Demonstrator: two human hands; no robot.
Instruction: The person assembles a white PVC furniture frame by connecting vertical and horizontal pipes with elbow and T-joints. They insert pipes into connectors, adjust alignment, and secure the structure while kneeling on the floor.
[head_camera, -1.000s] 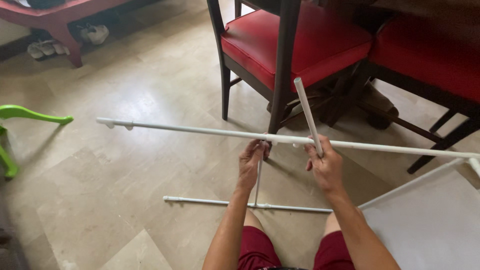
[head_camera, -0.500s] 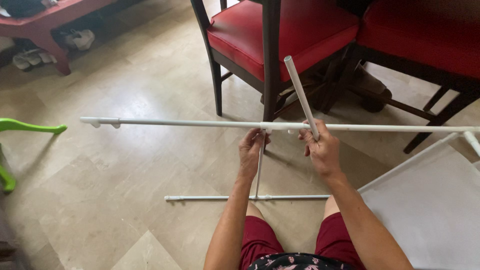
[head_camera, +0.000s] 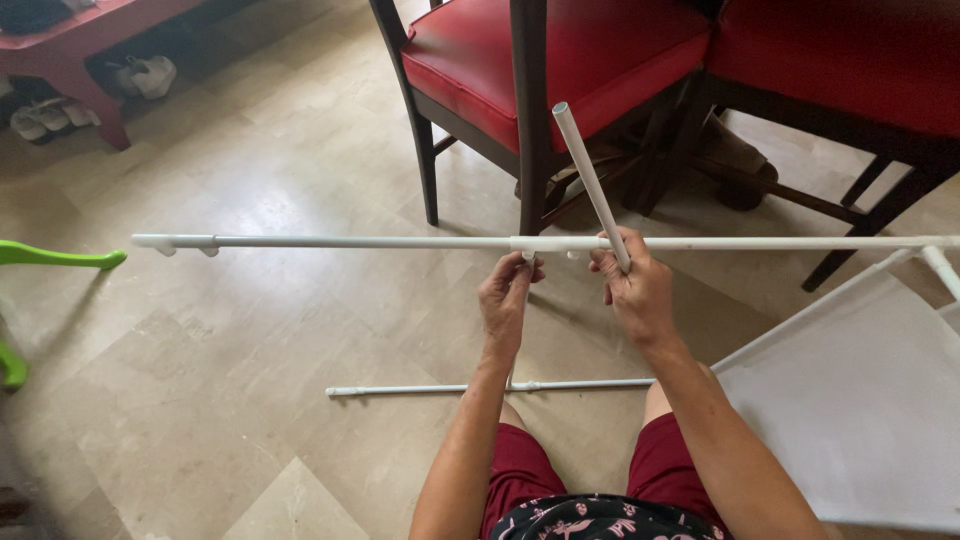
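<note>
Both hands clamp white tubes: left grip (head_camera: 507, 300) hides a joint, right grip (head_camera: 634, 292) a short tube (head_camera: 588, 180).

The scene is lit softly and evenly by daylight; a pale sheen is seen on the tiled floor (head_camera: 250, 330), faint shadows are cast beneath the chairs (head_camera: 560, 70), and focus is kept sharp throughout

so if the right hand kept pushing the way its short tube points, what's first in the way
Probably the red chair. The right hand holds a short tube angled up and away, its tip over the chair's seat edge and dark back post, though depth is unclear.
</note>
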